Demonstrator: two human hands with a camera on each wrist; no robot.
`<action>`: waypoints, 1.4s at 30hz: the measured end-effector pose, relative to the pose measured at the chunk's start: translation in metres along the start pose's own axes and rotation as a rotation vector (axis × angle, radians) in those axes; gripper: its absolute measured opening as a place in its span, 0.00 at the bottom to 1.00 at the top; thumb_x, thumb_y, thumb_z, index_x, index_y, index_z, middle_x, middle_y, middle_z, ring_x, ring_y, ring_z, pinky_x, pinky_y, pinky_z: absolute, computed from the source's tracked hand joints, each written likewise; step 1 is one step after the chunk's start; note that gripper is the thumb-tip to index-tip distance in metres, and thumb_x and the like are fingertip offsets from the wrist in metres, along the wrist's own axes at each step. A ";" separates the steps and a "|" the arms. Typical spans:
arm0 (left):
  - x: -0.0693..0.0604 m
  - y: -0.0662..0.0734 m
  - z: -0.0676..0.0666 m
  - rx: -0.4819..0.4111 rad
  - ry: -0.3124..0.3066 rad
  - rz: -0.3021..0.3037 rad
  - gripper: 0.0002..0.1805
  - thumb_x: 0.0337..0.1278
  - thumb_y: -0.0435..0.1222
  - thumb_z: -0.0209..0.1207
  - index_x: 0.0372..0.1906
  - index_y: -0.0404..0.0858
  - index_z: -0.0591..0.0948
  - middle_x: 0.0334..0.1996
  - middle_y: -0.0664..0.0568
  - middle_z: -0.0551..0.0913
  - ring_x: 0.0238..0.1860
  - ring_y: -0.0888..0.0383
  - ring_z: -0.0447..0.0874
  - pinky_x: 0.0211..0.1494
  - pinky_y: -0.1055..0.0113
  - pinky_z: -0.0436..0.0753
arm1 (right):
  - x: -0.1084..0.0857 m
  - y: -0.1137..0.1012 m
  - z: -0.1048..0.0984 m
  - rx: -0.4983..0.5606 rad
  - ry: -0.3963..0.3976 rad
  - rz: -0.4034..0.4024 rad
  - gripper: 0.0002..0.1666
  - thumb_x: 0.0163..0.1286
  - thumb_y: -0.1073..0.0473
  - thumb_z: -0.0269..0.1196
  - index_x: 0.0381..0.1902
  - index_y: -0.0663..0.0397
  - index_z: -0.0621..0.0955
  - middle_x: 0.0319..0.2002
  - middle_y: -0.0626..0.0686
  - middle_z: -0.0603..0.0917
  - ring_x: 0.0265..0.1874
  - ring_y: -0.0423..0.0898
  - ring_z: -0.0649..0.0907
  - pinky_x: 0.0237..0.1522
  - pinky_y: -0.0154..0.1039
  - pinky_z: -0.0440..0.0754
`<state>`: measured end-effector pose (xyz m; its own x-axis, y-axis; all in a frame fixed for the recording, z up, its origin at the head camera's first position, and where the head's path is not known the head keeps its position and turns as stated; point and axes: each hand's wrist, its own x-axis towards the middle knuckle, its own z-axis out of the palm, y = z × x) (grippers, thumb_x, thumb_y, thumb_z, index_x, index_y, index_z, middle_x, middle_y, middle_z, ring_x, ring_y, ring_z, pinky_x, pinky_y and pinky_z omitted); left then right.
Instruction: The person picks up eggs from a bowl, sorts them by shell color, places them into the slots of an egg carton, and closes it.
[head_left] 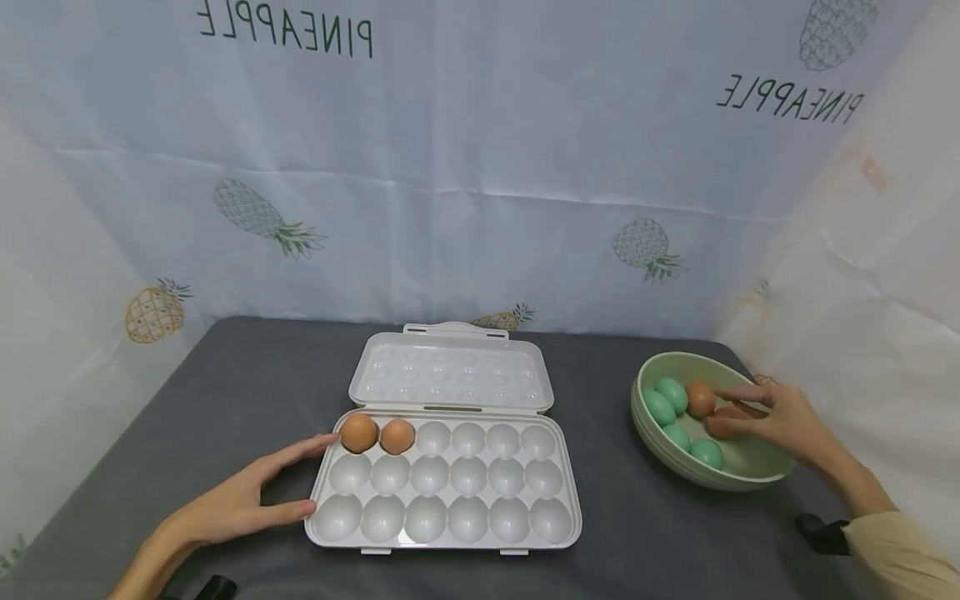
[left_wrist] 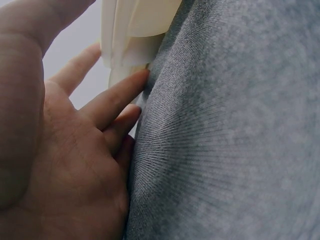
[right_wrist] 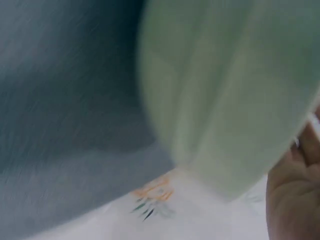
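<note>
A white egg tray [head_left: 444, 540] lies with its lid [head_left: 452, 371] folded back. Two brown eggs, one at the back left corner [head_left: 358, 433] and one beside it [head_left: 397, 436], sit in its back row. The left hand [head_left: 225, 504], fingers spread, touches the tray's left edge with thumb and fingertips; its palm [left_wrist: 75, 160] shows in the left wrist view. Inside the green bowl [head_left: 750, 482] the right hand [head_left: 795, 425] holds a brown egg [head_left: 726, 422] between thumb and fingers. The bowl's outer wall [right_wrist: 215, 100] hides most of that hand in the right wrist view.
Another brown egg [head_left: 701, 399] and several green eggs [head_left: 660, 407] lie in the bowl. A dark grey cloth [head_left: 247, 392] covers the table. Behind it hangs a pale curtain [head_left: 465, 167] with pineapple prints.
</note>
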<state>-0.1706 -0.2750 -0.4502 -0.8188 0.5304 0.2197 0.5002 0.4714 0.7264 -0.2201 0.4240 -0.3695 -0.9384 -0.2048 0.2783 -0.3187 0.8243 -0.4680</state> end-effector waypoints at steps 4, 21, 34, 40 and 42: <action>0.001 0.001 0.001 -0.001 0.002 0.001 0.39 0.62 0.37 0.68 0.76 0.53 0.67 0.72 0.62 0.73 0.70 0.85 0.62 0.66 0.87 0.61 | 0.002 0.019 0.004 -0.059 -0.014 -0.211 0.25 0.45 0.66 0.81 0.46 0.59 0.90 0.43 0.27 0.87 0.54 0.24 0.80 0.66 0.17 0.64; 0.000 0.000 0.001 0.004 0.003 -0.012 0.39 0.62 0.37 0.68 0.76 0.54 0.67 0.72 0.63 0.73 0.70 0.84 0.63 0.66 0.85 0.64 | 0.005 0.041 0.009 -0.264 -0.054 -0.328 0.27 0.34 0.65 0.84 0.39 0.61 0.90 0.37 0.52 0.92 0.41 0.23 0.79 0.38 0.17 0.74; 0.001 -0.004 0.002 0.006 0.017 0.045 0.40 0.61 0.36 0.69 0.77 0.50 0.67 0.73 0.58 0.74 0.71 0.83 0.62 0.67 0.89 0.58 | 0.006 0.028 0.021 -0.331 -0.046 -0.192 0.23 0.41 0.61 0.84 0.38 0.60 0.91 0.32 0.52 0.90 0.29 0.25 0.75 0.27 0.30 0.72; 0.000 -0.004 0.002 0.003 0.013 0.034 0.39 0.61 0.36 0.68 0.77 0.51 0.67 0.72 0.59 0.74 0.70 0.83 0.63 0.67 0.88 0.60 | 0.005 0.031 0.025 -0.343 0.093 -0.264 0.28 0.36 0.65 0.83 0.41 0.65 0.90 0.31 0.56 0.90 0.24 0.29 0.75 0.24 0.30 0.69; 0.001 -0.005 0.002 0.003 0.012 0.032 0.39 0.62 0.36 0.68 0.77 0.51 0.67 0.72 0.60 0.74 0.70 0.83 0.63 0.67 0.88 0.60 | 0.004 0.032 0.025 -0.343 0.136 -0.282 0.29 0.35 0.65 0.83 0.41 0.66 0.89 0.31 0.57 0.90 0.23 0.31 0.75 0.23 0.30 0.68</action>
<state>-0.1728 -0.2753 -0.4548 -0.8058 0.5368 0.2502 0.5267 0.4563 0.7172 -0.2375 0.4360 -0.4047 -0.7877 -0.3941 0.4735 -0.4751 0.8779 -0.0597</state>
